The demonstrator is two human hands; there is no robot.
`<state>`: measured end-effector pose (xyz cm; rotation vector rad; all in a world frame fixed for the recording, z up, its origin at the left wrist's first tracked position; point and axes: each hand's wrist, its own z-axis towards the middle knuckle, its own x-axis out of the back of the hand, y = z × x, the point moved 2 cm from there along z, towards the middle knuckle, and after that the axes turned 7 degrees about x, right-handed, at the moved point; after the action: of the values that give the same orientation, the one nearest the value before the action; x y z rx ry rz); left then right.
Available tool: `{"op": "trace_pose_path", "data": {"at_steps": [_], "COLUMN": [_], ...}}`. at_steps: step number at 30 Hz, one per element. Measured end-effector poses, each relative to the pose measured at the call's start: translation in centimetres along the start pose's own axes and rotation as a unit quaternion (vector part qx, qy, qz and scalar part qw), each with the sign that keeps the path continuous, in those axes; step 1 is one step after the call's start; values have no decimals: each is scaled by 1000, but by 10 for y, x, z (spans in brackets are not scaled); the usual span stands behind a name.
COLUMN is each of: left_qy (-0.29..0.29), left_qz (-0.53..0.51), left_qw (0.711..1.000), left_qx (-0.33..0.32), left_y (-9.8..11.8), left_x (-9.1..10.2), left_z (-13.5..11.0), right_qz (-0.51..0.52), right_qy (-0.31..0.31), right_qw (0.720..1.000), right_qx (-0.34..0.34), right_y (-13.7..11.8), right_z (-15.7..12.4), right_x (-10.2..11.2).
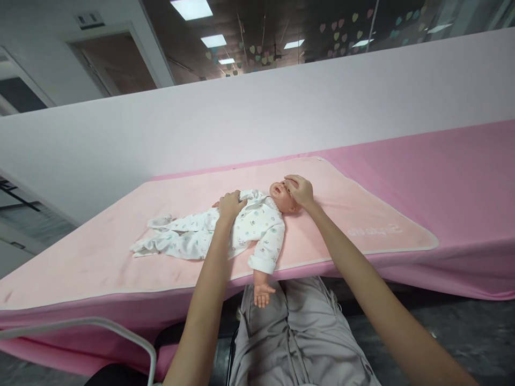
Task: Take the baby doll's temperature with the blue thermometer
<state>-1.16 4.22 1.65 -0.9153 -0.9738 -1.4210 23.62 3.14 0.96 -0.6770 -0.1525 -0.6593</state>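
Note:
A baby doll [277, 198] lies on its back on a peach mat [338, 214], its head to the right and its feet to the left. It wears a white patterned top [251, 228] and matching trousers [185, 238]. My left hand [232, 206] is on the front of the top, its fingers bent round the cloth and the thumb pointing right; the fingertips are partly hidden. Across the doll's forehead rests my right hand [301, 190], fingers stretched out over the brow. The doll's near arm hangs past the table edge, its bare hand [263, 294] above my lap.
A pink cloth [454, 182] covers the table under the mat. Behind it runs a low white wall [257, 123] with dark glass above. A white curved metal rail [92, 323] stands at the lower left. My legs in grey trousers [298, 332] are close to the front edge.

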Motion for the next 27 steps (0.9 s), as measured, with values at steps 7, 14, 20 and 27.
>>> {"op": "trace_pose_path", "data": {"at_steps": [7,14,20,27], "left_qy": [-4,-7,-12,-7], "left_qz": [2,-2,-2,4], "left_qw": [1000,1000,1000,1000], "left_qx": [2,6,13,0], "left_y": [0,1,0,1], "left_x": [0,2,2,2], "left_z": [1,0,-1,-1], "right_qz": [168,300,345,335], "right_qy": [60,57,-79,-86], "right_qw": [958,881,881,885], "right_qx": [-225,-360,-314,-312], "right_y": [26,43,35,29], "right_z": [5,0,-10,-10], "right_x": [-2,-8,-6,-4]}}
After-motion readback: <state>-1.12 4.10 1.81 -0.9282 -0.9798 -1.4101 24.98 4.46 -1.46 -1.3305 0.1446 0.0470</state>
